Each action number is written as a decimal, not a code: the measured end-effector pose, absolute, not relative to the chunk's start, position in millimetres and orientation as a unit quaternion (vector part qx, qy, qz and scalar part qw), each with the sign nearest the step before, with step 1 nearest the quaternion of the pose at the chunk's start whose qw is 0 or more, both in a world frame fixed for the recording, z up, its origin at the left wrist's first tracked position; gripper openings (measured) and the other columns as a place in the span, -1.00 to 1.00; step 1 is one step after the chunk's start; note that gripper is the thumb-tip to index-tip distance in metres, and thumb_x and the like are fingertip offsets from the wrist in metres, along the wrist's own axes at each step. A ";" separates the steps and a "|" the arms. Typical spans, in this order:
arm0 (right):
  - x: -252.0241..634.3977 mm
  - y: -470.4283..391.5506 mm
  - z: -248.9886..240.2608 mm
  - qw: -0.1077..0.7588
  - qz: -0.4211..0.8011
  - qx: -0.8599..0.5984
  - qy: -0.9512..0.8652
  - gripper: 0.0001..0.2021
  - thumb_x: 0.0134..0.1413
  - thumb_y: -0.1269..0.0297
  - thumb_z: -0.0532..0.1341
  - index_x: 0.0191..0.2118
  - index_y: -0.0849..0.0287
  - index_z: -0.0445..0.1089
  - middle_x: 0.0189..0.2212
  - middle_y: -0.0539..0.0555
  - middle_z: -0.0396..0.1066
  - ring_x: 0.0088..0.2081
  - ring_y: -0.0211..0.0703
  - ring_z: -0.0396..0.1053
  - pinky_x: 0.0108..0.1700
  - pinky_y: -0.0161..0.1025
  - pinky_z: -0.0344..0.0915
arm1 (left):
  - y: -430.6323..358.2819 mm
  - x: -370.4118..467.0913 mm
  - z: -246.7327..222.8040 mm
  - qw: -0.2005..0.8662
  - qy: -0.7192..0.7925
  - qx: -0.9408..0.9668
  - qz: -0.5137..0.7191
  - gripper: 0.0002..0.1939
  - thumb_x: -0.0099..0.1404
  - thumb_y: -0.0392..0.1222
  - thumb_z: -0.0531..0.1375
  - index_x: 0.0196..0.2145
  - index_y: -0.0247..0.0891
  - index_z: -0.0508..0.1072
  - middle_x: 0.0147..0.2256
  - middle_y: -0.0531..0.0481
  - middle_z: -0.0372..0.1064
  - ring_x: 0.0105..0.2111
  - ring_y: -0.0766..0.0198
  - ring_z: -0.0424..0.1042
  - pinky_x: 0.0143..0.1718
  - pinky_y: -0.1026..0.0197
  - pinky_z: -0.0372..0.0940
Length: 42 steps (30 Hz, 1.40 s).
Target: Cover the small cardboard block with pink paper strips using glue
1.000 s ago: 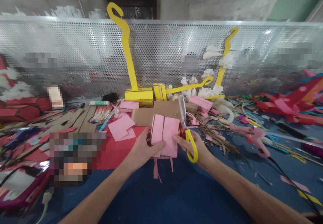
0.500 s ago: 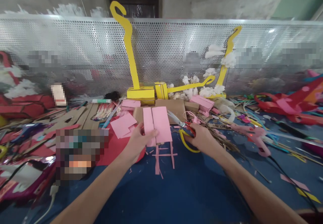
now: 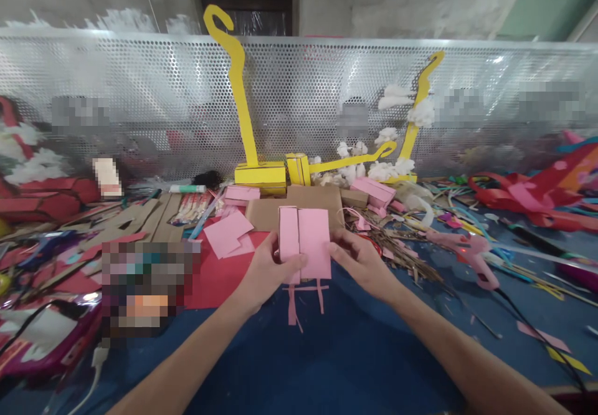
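Observation:
A small pink paper-covered box (image 3: 314, 243) is held up in front of me, with a seam down its left part. My left hand (image 3: 265, 273) is closed round its left side, thumb across the front. On the opposite side, the thumb and fingers of my right hand (image 3: 363, 262) grip the right edge. Thin pink paper strips (image 3: 292, 306) show on the blue tabletop just below the box. Behind my right hand a bit of red (image 3: 374, 245) peeks out, mostly hidden. Pink paper pieces (image 3: 228, 233) lie on a red sheet (image 3: 212, 281) to the left.
Yellow hooked paper shapes on boxes (image 3: 260, 173) stand at the back against a perforated metal panel (image 3: 299, 91). A brown cardboard piece (image 3: 266, 214) lies behind the box. On the right are a pink glue gun (image 3: 469, 253) and twigs (image 3: 402, 259); cardboard strips (image 3: 135, 219) clutter the left.
My right hand has let go of the scissors and moved left onto the pink box's right edge. The box has shifted slightly right and towards me in my left hand.

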State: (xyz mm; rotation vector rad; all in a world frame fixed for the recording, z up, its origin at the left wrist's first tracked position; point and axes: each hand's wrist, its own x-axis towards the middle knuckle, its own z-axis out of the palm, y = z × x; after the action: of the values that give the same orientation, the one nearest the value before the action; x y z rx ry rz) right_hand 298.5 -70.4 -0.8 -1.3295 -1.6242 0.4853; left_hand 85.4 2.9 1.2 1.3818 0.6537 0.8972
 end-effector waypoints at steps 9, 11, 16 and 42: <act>292.8 -71.5 -4.5 0.533 0.254 -0.530 -0.608 -0.67 0.17 0.06 0.34 -0.44 0.15 0.30 -0.52 -0.08 0.21 -0.46 -0.26 0.15 -0.41 -0.29 0.12 | -3.2 86.7 5.8 0.628 0.284 0.616 0.381 -0.36 0.13 -0.11 0.45 0.11 -0.30 0.36 0.00 -0.23 0.53 -0.01 -0.03 0.52 -0.03 -0.01 0.46; 293.1 -72.2 -2.8 0.531 0.254 -0.532 -0.609 -0.67 0.16 0.06 0.35 -0.44 0.15 0.31 -0.52 -0.08 0.21 -0.46 -0.26 0.14 -0.41 -0.29 0.11 | -3.2 86.9 5.6 0.633 0.283 0.611 0.381 -0.36 0.13 -0.11 0.45 0.11 -0.30 0.35 0.01 -0.23 0.53 -0.01 -0.02 0.53 -0.03 -0.01 0.46; 291.9 -73.9 -1.0 0.522 0.253 -0.537 -0.613 -0.68 0.16 0.08 0.35 -0.44 0.16 0.31 -0.52 -0.08 0.21 -0.46 -0.26 0.13 -0.41 -0.29 0.09 | -3.7 86.8 6.4 0.645 0.283 0.601 0.378 -0.36 0.13 -0.12 0.45 0.11 -0.30 0.35 0.02 -0.24 0.52 0.01 -0.03 0.52 0.01 -0.03 0.45; 293.3 -69.0 -5.6 0.660 0.320 -0.484 -0.477 -0.68 0.20 -0.01 0.33 -0.38 0.13 0.39 -0.49 -0.06 0.28 -0.47 -0.27 0.19 -0.41 -0.29 0.21 | -2.1 84.3 5.0 0.783 0.256 0.426 0.375 -0.53 0.25 -0.15 0.38 0.07 -0.24 0.39 0.07 -0.23 0.49 0.04 -0.02 0.50 0.05 -0.08 0.43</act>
State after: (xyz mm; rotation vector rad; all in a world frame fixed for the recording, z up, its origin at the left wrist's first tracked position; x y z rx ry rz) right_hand 293.3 -69.0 -5.6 -1.0951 -1.0788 0.7230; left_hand 84.3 -2.1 5.0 0.9187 0.5536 0.8092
